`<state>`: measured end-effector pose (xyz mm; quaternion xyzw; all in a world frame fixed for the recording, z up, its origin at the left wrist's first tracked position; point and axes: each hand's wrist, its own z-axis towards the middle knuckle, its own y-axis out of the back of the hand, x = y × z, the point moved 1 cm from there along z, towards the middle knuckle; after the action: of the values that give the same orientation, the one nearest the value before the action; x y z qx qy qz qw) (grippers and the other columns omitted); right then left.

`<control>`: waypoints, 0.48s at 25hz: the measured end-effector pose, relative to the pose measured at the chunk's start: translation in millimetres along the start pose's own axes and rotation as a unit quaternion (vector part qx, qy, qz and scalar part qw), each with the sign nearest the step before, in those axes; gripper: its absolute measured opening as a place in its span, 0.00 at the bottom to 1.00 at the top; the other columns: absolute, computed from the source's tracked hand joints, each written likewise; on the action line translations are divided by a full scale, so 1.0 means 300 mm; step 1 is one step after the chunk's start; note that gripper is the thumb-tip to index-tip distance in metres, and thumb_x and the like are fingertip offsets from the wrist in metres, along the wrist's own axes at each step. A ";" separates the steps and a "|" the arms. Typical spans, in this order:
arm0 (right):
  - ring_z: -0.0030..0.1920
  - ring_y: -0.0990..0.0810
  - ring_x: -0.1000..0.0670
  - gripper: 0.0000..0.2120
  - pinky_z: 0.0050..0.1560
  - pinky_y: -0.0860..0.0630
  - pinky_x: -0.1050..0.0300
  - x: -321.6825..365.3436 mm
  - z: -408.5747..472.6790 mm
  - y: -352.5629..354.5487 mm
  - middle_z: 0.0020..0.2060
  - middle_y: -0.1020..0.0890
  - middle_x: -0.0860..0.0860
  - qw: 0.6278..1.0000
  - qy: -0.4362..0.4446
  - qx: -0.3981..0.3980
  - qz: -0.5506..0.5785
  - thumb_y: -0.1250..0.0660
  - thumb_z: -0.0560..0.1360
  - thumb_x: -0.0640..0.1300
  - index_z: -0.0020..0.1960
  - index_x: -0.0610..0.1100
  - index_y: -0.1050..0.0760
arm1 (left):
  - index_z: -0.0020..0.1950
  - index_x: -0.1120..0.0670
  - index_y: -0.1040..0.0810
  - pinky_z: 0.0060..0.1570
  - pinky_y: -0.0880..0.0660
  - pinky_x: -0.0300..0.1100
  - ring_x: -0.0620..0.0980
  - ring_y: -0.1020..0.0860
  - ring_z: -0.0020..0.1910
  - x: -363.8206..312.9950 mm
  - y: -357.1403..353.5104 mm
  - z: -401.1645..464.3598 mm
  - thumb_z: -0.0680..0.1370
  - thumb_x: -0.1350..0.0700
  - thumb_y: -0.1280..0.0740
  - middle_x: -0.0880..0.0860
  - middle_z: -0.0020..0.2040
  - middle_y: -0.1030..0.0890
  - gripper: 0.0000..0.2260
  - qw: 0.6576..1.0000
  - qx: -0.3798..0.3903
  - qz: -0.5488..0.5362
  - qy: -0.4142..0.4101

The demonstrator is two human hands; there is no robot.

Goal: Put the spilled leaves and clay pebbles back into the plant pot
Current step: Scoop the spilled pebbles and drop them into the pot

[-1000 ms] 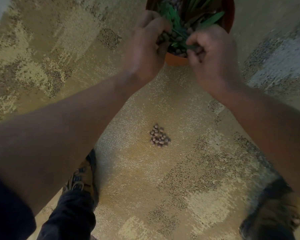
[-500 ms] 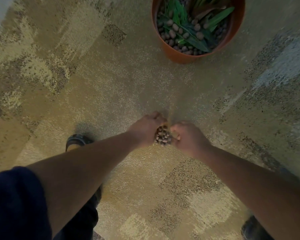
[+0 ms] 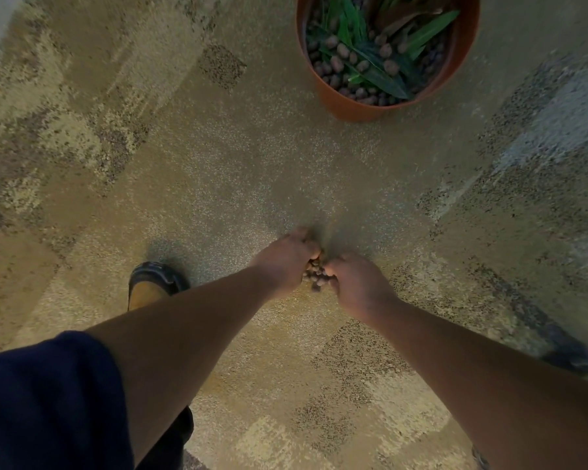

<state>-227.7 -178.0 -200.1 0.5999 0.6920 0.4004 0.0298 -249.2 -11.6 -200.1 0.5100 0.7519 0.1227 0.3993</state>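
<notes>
Surface: patterned carpet [image 3: 218, 184] on the floor; all work takes place on it.
Plant pot: orange plant pot [image 3: 360, 108] at the top of the view, upright, already holding green leaves [image 3: 381, 74] and a bed of pebbles.
Spilled item: small heap of clay pebbles [image 3: 314, 274] on the carpet, well apart from the pot and nearer the person.
Spilled leaves: none visible on the carpet.
Left hand: left hand [image 3: 284, 261] cupped against the left side of the heap, fingers curled inward around the pebbles.
Right hand: right hand [image 3: 358, 283] cupped against the right side of the heap, fingers curled likewise; whether any pebbles are already lifted clear of the carpet cannot be told.
Key relation: the heap sits directly between the two hands, both touching it and equally near; the pot lies ahead and slightly to the right, so the right hand is marginally nearer to it.
Heap axis: roughly round, no clear long axis.
Step in hand: judged as gathering the last pebbles into a two-handed scoop.
Progress: judged late; this heap appears to be the only spill remaining.
Risk: loose pebbles may slip out between the hands during the carry.
Other: a shoe [image 3: 150, 286] stands left of the arms.
</notes>
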 end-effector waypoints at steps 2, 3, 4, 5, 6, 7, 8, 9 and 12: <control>0.52 0.21 0.49 0.10 0.53 0.20 0.56 0.001 -0.005 0.006 0.54 0.19 0.46 1.000 0.008 0.001 -0.018 0.33 0.80 0.40 0.60 0.45 0.20 | 0.60 0.52 0.20 0.52 0.23 0.42 0.51 0.22 0.52 0.013 -0.006 -0.003 0.80 0.62 0.32 0.51 0.57 0.25 0.10 1.000 -0.011 -0.021 0.009; 0.52 0.21 0.49 0.10 0.53 0.19 0.56 0.003 -0.007 0.008 0.54 0.19 0.46 1.000 0.013 0.007 -0.027 0.34 0.80 0.40 0.61 0.45 0.20 | 0.58 0.52 0.19 0.52 0.23 0.42 0.50 0.22 0.52 0.020 -0.008 -0.005 0.79 0.63 0.32 0.50 0.55 0.25 0.10 0.999 -0.018 -0.036 0.016; 0.53 0.21 0.49 0.11 0.53 0.19 0.55 0.007 -0.012 0.010 0.55 0.20 0.46 0.999 0.018 0.016 -0.037 0.35 0.80 0.39 0.61 0.45 0.20 | 0.56 0.52 0.18 0.52 0.22 0.42 0.50 0.22 0.51 0.026 -0.012 -0.007 0.79 0.64 0.31 0.49 0.53 0.25 0.10 0.998 -0.025 -0.050 0.020; 0.54 0.21 0.48 0.12 0.53 0.18 0.54 0.011 -0.017 0.011 0.56 0.21 0.46 0.998 0.024 0.027 -0.050 0.35 0.80 0.39 0.62 0.45 0.20 | 0.55 0.53 0.18 0.53 0.21 0.43 0.49 0.22 0.51 0.032 -0.016 -0.008 0.78 0.65 0.31 0.47 0.52 0.26 0.10 0.998 -0.030 -0.056 0.019; 0.55 0.21 0.48 0.13 0.53 0.18 0.53 0.015 -0.021 0.010 0.57 0.21 0.46 0.996 0.034 0.038 -0.067 0.36 0.81 0.39 0.62 0.46 0.21 | 0.55 0.53 0.18 0.54 0.21 0.43 0.49 0.22 0.51 0.035 -0.020 -0.010 0.77 0.65 0.31 0.46 0.51 0.27 0.10 0.998 -0.030 -0.051 0.015; 0.55 0.21 0.48 0.13 0.52 0.17 0.52 0.015 -0.024 0.006 0.58 0.22 0.46 0.994 0.043 0.046 -0.086 0.36 0.81 0.39 0.63 0.48 0.21 | 0.55 0.52 0.18 0.53 0.21 0.42 0.49 0.22 0.50 0.035 -0.025 -0.011 0.77 0.64 0.30 0.46 0.50 0.28 0.10 0.999 -0.027 -0.038 0.010; 0.55 0.21 0.48 0.14 0.52 0.17 0.51 0.013 -0.027 0.003 0.59 0.22 0.45 0.992 0.050 0.053 -0.103 0.36 0.81 0.39 0.64 0.48 0.22 | 0.56 0.52 0.18 0.51 0.22 0.41 0.49 0.22 0.50 0.032 -0.029 -0.011 0.77 0.64 0.30 0.46 0.50 0.28 0.11 0.999 -0.025 -0.022 0.008; 0.55 0.20 0.48 0.14 0.51 0.16 0.52 0.011 -0.027 -0.002 0.59 0.22 0.45 0.990 0.051 0.059 -0.118 0.36 0.81 0.40 0.65 0.48 0.22 | 0.57 0.52 0.18 0.50 0.22 0.41 0.50 0.22 0.50 0.027 -0.031 -0.010 0.77 0.64 0.30 0.47 0.50 0.27 0.11 1.000 -0.027 -0.011 0.010; 0.52 0.19 0.49 0.15 0.50 0.16 0.55 0.003 -0.026 -0.008 0.58 0.21 0.45 0.988 0.051 0.064 -0.132 0.35 0.80 0.39 0.65 0.48 0.22 | 0.56 0.54 0.18 0.49 0.20 0.43 0.51 0.21 0.49 0.006 -0.028 -0.003 0.77 0.65 0.31 0.50 0.53 0.23 0.10 0.999 -0.034 -0.003 0.024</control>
<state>-234.0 -181.0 -195.9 0.4824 0.7901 0.3780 0.0085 -255.7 -13.5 -205.4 0.4907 0.7584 0.1590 0.3985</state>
